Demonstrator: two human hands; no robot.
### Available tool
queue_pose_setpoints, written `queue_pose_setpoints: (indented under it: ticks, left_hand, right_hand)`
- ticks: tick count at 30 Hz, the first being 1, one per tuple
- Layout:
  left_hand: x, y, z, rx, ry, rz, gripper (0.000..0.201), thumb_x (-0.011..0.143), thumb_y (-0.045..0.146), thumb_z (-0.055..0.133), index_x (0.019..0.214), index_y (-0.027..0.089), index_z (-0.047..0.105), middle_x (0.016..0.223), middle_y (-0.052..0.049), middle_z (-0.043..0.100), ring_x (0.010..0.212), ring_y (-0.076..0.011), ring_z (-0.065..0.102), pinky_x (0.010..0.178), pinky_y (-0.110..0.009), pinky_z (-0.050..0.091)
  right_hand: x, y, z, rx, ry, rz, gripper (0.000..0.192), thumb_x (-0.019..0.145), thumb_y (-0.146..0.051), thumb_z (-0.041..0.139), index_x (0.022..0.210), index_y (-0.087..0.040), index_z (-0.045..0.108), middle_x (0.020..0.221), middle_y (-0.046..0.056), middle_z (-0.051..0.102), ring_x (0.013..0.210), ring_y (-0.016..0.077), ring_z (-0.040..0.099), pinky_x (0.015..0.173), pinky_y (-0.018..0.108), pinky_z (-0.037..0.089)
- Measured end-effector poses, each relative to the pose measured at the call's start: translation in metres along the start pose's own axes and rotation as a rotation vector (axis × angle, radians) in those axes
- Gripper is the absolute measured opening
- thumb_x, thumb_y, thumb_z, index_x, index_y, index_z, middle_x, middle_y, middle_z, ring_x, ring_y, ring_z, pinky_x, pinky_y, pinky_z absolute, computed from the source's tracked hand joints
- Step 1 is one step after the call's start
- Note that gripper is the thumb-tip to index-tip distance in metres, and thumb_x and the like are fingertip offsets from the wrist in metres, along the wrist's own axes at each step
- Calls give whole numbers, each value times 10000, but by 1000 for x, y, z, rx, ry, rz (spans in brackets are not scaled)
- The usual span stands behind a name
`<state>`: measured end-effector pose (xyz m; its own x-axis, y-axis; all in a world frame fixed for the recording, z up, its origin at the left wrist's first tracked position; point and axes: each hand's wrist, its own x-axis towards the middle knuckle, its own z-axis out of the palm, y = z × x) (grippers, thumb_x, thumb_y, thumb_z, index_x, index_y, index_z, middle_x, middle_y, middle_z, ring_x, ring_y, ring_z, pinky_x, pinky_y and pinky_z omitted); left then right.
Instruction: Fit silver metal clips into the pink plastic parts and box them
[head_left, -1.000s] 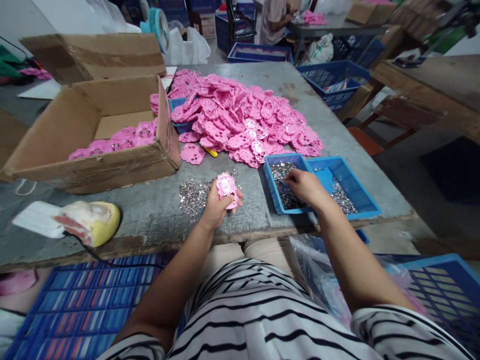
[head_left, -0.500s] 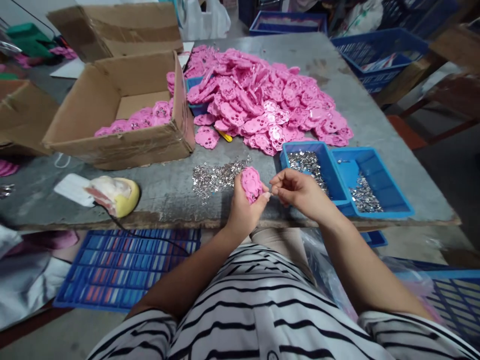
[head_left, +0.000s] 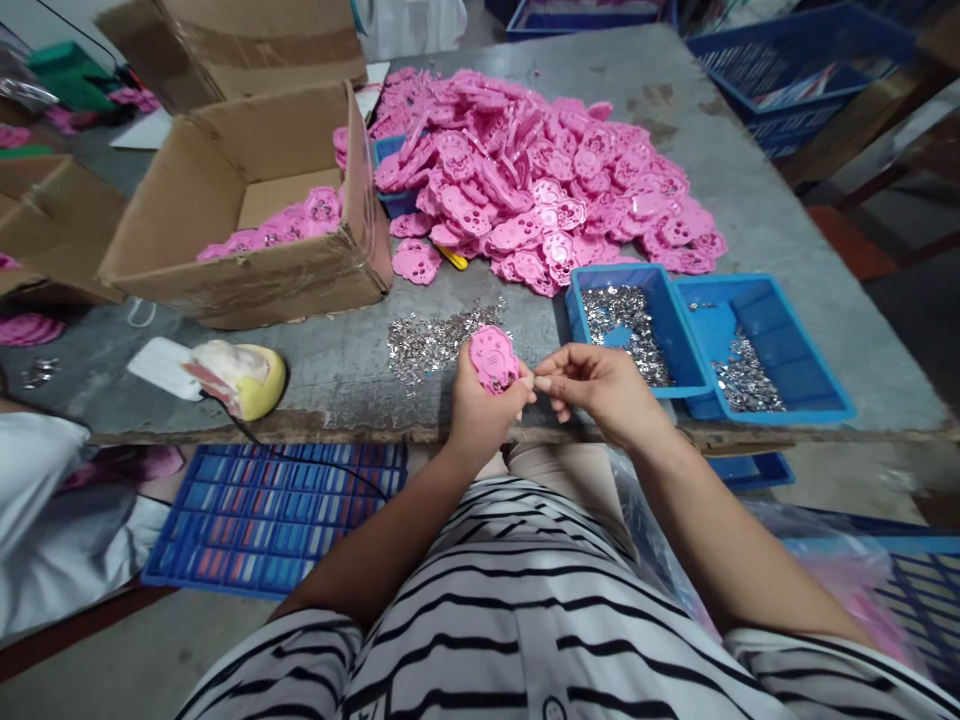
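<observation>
Up out of the tray came my right hand (head_left: 596, 385), fingers pinched, tips meeting the glossy scalloped pink plate (head_left: 493, 359) gripped in my left hand (head_left: 480, 405).

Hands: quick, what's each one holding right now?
Left hand: closed around a pink plastic piece.
Right hand: fingertips pinched at the piece's edge; what they hold cannot be told.

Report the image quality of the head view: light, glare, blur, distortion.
Head view: soft, even light with faint shadows; small glints on the metal bits; wide-angle bending curves the table edge and stretches the corners; the left hand, right hand and pink part look sharp, with no clear motion blur.
</observation>
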<state>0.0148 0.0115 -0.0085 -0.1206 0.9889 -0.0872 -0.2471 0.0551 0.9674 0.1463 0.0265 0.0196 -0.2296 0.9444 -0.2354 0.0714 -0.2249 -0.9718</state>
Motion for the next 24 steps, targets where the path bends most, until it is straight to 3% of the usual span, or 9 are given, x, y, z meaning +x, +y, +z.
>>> queue_pose_setpoints:
  ticks: [4,6,8,11,15,24]
  left_hand:
    - [-2,-3,-2,-64,-41,0,507,632,270,782,1008,219,445,728,39,603,517,-90,563,421,-177,386]
    - [-2,-5,-4,-137,-75,34,635,626,454,802,1113,232,462,800,7,622,596,-113,593,481,-204,439]
    - [-3,-6,-6,-233,-101,37,745,648,692,679,1206,246,469,917,-50,646,756,-172,638,587,-257,505]
    - [-3,-6,-5,-332,-113,-8,864,671,871,408,1267,251,489,1101,-110,643,1073,-266,605,783,-343,536]
    - [-3,-5,-3,-376,-114,-19,856,721,867,289,1318,286,483,1305,-91,569,1310,-272,449,990,-393,451]
    - [-2,-7,0,-429,-152,32,833,757,838,244,1353,305,475,1377,-66,529,1368,-253,388,1108,-400,335]
  right_hand:
    - [1,-2,0,-45,-1,2,355,584,-465,791,611,-164,605,500,-28,524,432,78,420,392,229,365]
    - [1,-1,1,-51,23,-72,352,617,-479,775,599,-171,607,567,-13,548,499,86,460,484,251,436]
    - [1,1,3,-40,84,-175,325,645,-463,764,597,-179,613,727,17,588,652,114,546,682,304,513]
    - [2,4,7,-93,126,-264,264,682,-404,748,604,-184,625,933,53,581,890,169,592,912,384,480]
    - [6,7,9,-220,93,-288,189,722,-321,709,618,-183,634,972,73,596,964,205,575,917,416,461]
    - [7,10,14,-121,144,-240,234,713,-365,724,601,-191,616,985,62,614,1006,216,580,955,413,422]
